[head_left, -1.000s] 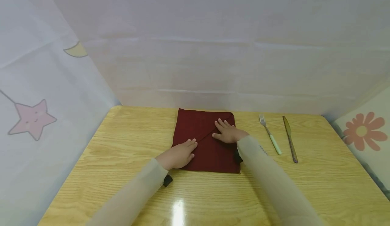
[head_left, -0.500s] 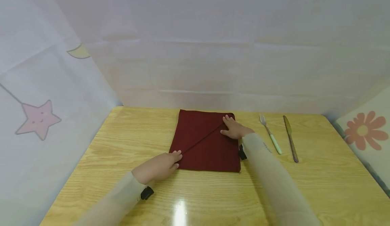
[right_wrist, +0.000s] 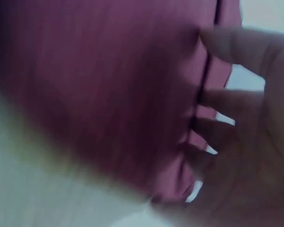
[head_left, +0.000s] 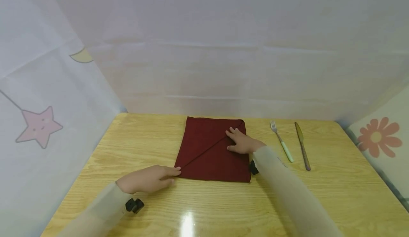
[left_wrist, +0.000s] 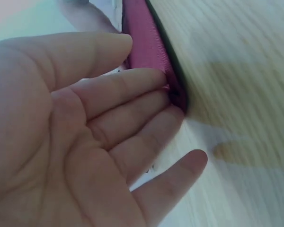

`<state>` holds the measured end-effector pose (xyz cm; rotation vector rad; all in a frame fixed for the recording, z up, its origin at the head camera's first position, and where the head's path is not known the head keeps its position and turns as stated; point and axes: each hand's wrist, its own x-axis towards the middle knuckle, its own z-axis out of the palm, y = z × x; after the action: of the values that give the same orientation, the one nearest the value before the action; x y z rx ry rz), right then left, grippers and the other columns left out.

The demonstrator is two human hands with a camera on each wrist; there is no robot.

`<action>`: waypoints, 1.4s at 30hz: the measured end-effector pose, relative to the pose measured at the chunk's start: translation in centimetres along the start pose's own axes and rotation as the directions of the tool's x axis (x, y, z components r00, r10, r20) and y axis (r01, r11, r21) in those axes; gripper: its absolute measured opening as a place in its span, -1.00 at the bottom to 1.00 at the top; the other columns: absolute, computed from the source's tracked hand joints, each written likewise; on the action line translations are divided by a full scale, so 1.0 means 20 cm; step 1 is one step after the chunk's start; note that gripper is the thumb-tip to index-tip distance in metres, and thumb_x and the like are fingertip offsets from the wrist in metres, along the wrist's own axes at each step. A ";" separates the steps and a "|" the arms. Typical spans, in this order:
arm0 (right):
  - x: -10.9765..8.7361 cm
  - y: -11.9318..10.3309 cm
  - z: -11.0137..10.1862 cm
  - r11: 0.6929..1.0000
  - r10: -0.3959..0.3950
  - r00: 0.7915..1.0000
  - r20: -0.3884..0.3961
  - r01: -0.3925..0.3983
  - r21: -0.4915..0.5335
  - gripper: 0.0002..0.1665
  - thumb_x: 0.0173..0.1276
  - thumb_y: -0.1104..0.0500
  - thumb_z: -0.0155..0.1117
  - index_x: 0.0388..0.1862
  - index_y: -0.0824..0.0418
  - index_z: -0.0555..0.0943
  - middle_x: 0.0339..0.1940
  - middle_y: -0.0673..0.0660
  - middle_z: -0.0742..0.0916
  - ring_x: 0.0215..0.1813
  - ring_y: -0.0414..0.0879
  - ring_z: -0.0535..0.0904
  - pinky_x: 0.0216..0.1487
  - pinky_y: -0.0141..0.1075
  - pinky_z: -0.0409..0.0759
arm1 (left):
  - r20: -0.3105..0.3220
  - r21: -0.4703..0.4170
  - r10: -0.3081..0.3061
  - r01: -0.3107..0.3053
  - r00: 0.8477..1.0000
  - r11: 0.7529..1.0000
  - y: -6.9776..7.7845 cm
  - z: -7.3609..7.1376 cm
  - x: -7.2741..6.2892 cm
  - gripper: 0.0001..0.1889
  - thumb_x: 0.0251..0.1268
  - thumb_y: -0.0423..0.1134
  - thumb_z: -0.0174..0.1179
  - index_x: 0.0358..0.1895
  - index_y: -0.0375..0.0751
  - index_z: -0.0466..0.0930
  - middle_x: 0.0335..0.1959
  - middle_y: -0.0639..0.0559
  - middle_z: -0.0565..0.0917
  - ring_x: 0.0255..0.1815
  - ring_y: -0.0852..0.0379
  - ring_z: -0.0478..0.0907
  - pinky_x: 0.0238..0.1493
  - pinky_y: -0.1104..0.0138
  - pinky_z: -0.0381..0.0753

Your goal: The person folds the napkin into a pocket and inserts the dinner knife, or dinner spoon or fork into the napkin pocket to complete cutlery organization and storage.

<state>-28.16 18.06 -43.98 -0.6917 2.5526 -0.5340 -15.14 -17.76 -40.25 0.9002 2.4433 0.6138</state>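
A dark red cloth napkin (head_left: 207,134) lies flat on the wooden table, folded, with a diagonal edge running from its near left corner to its far right corner. At the near left corner, the fingertips of my left hand (head_left: 150,178) touch the cloth, fingers nearly straight; the left wrist view shows the palm and the fingertips against the napkin's corner (left_wrist: 149,42). My right hand (head_left: 243,143) rests spread on the right part of the napkin, near the diagonal edge. In the right wrist view, its fingertips meet the cloth (right_wrist: 109,94) along that edge.
To the right of the napkin lie a fork (head_left: 282,141) with a pale green handle and a knife (head_left: 302,145). The wooden table (head_left: 217,208) meets a pale cloth backdrop (head_left: 204,70) behind and at both sides.
My left hand has slid left and toward me along the diagonal edge to the near left corner. My right hand moved toward the far right corner, then slightly back.
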 end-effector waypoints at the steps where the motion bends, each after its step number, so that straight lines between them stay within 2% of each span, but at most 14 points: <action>1: -0.01 -0.04 0.02 0.999 0.011 1.000 0.021 -0.010 -0.040 -0.15 0.63 -0.04 0.04 0.68 0.23 -0.06 0.69 0.27 -0.07 0.67 0.22 -0.27 0.55 0.28 -0.21 | 0.001 0.000 -0.001 0.001 1.000 1.000 0.00 0.00 0.01 -0.54 0.61 -0.18 0.03 0.40 -0.37 0.44 0.44 -0.23 0.43 0.45 -0.26 0.35 0.39 -0.13 0.35; 5: -0.05 -0.23 0.08 0.989 0.044 0.995 0.087 -0.031 -0.148 -0.09 0.58 -0.24 0.03 0.70 0.09 -0.03 0.70 0.13 -0.03 0.69 0.08 -0.19 0.52 0.34 -0.28 | -0.010 0.009 -0.006 0.006 1.000 1.000 0.01 -0.01 0.03 -0.57 0.59 -0.21 0.05 0.35 -0.39 0.51 0.37 -0.23 0.51 0.42 -0.27 0.39 0.36 -0.13 0.38; 7: -0.07 -0.31 0.12 0.985 0.039 0.994 0.101 -0.021 -0.170 -0.07 0.56 -0.30 0.02 0.70 0.04 -0.02 0.70 0.07 -0.02 0.69 0.02 -0.17 0.54 0.30 -0.29 | -0.013 0.003 -0.008 0.008 1.000 1.000 0.01 -0.01 0.03 -0.58 0.59 -0.22 0.06 0.33 -0.39 0.52 0.35 -0.23 0.53 0.41 -0.27 0.40 0.35 -0.14 0.39; 13: -0.08 -0.47 0.24 0.982 -0.069 0.991 0.114 0.088 -0.170 -0.10 0.56 -0.30 0.01 0.69 0.02 0.02 0.70 0.01 0.01 0.68 -0.07 -0.17 0.60 0.15 -0.22 | -0.034 -0.012 -0.002 0.002 0.999 1.000 -0.04 -0.02 0.04 -0.60 0.58 -0.16 0.07 0.28 -0.32 0.59 0.27 -0.17 0.61 0.34 -0.22 0.49 0.30 -0.10 0.47; 16: -0.08 -0.53 0.28 0.975 -0.112 0.989 0.102 0.129 -0.183 -0.14 0.58 -0.24 0.04 0.68 0.07 0.06 0.69 0.03 0.04 0.68 -0.08 -0.12 0.62 0.04 -0.11 | -0.087 -0.033 -0.010 0.007 0.996 0.999 -0.08 -0.06 0.06 -0.66 0.58 -0.16 0.07 0.21 -0.24 0.66 0.17 -0.10 0.68 0.20 -0.12 0.61 0.18 -0.03 0.59; 19: -0.08 -0.58 0.31 0.964 -0.143 0.989 0.027 0.145 -0.225 -0.21 0.58 -0.16 0.10 0.62 0.16 0.21 0.66 0.12 0.18 0.65 -0.01 0.04 0.59 -0.07 0.08 | -0.193 -0.073 -0.053 0.040 0.980 0.997 -0.12 -0.13 0.10 -0.71 0.60 -0.18 0.06 0.14 -0.17 0.70 0.12 -0.05 0.69 0.15 -0.07 0.62 0.11 -0.01 0.62; 22: -0.07 -0.64 0.35 0.960 -0.162 0.983 -0.083 0.138 -0.242 -0.33 0.56 -0.08 0.16 0.49 0.24 0.42 0.54 0.20 0.40 0.56 0.06 0.27 0.47 -0.12 0.34 | -0.315 -0.147 -0.131 0.088 0.940 0.985 -0.17 -0.18 0.16 -0.72 0.61 -0.18 0.04 0.11 -0.17 0.70 0.12 -0.07 0.69 0.20 -0.14 0.57 0.13 -0.05 0.59; 24: -0.06 -0.67 0.36 0.965 -0.170 0.976 -0.135 0.138 -0.222 -0.41 0.54 -0.04 0.19 0.40 0.24 0.52 0.44 0.19 0.51 0.46 0.06 0.40 0.38 -0.14 0.46 | -0.355 -0.248 -0.192 0.106 0.915 0.963 -0.20 -0.21 0.20 -0.70 0.63 -0.19 0.02 0.14 -0.24 0.66 0.14 -0.15 0.67 0.21 -0.18 0.56 0.14 -0.04 0.60; 27: -0.05 -0.72 0.39 0.971 -0.188 0.969 -0.162 0.159 -0.178 -0.48 0.53 -0.01 0.20 0.33 0.23 0.59 0.35 0.14 0.59 0.36 0.02 0.50 0.29 -0.18 0.54 | -0.358 -0.426 -0.282 0.113 0.890 0.898 -0.24 -0.23 0.27 -0.66 0.64 -0.23 -0.03 0.22 -0.35 0.57 0.22 -0.29 0.59 0.24 -0.22 0.54 0.18 -0.02 0.60; 31: -0.04 -0.77 0.42 0.966 -0.216 0.961 -0.171 0.185 -0.178 -0.51 0.52 0.00 0.21 0.28 0.23 0.63 0.29 0.13 0.62 0.30 0.00 0.54 0.22 -0.22 0.58 | -0.302 -0.604 -0.351 0.106 0.886 0.790 -0.28 -0.23 0.35 -0.59 0.66 -0.25 -0.11 0.37 -0.42 0.41 0.38 -0.36 0.43 0.38 -0.25 0.43 0.29 -0.01 0.52; 36: -0.02 -0.81 0.43 0.952 -0.261 0.936 -0.235 0.210 -0.221 -0.63 0.46 0.05 0.28 0.12 0.21 0.72 0.05 0.08 0.71 0.06 -0.06 0.60 0.05 -0.31 0.60 | -0.234 -0.717 -0.363 0.091 0.902 0.691 -0.32 -0.24 0.46 -0.49 0.68 -0.24 -0.16 0.53 -0.42 0.17 0.52 -0.38 0.24 0.50 -0.26 0.26 0.42 0.00 0.38; 39: -0.01 -0.82 0.42 0.950 -0.278 0.924 -0.262 0.223 -0.221 -0.69 0.41 0.09 0.35 0.02 0.22 0.76 -0.10 0.06 0.74 -0.06 -0.09 0.62 0.01 -0.33 0.58 | -0.206 -0.766 -0.368 0.085 0.907 0.637 -0.33 -0.24 0.53 -0.44 0.67 -0.25 -0.16 0.57 -0.42 0.04 0.56 -0.37 0.15 0.54 -0.25 0.19 0.45 0.03 0.33; 41: 0.01 -0.83 0.42 0.948 -0.286 0.919 -0.271 0.230 -0.221 -0.71 0.38 0.10 0.39 -0.02 0.23 0.77 -0.14 0.07 0.75 -0.09 -0.09 0.63 0.02 -0.32 0.57 | -0.205 -0.777 -0.384 0.089 0.900 0.623 -0.32 -0.24 0.58 -0.42 0.65 -0.24 -0.14 0.59 -0.40 0.02 0.56 -0.36 0.16 0.55 -0.23 0.19 0.44 0.05 0.35; 42: 0.01 -0.83 0.42 0.946 -0.291 0.917 -0.274 0.233 -0.227 -0.72 0.36 0.11 0.40 -0.04 0.23 0.78 -0.16 0.07 0.75 -0.10 -0.09 0.64 0.01 -0.32 0.57 | -0.208 -0.776 -0.394 0.094 0.895 0.624 -0.32 -0.24 0.61 -0.41 0.64 -0.24 -0.13 0.59 -0.40 0.01 0.55 -0.36 0.17 0.55 -0.24 0.19 0.43 0.05 0.36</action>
<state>-17.88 2.63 -43.28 -1.1115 2.8421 -0.5213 -29.13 -15.04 -43.16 0.0848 2.1710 1.6424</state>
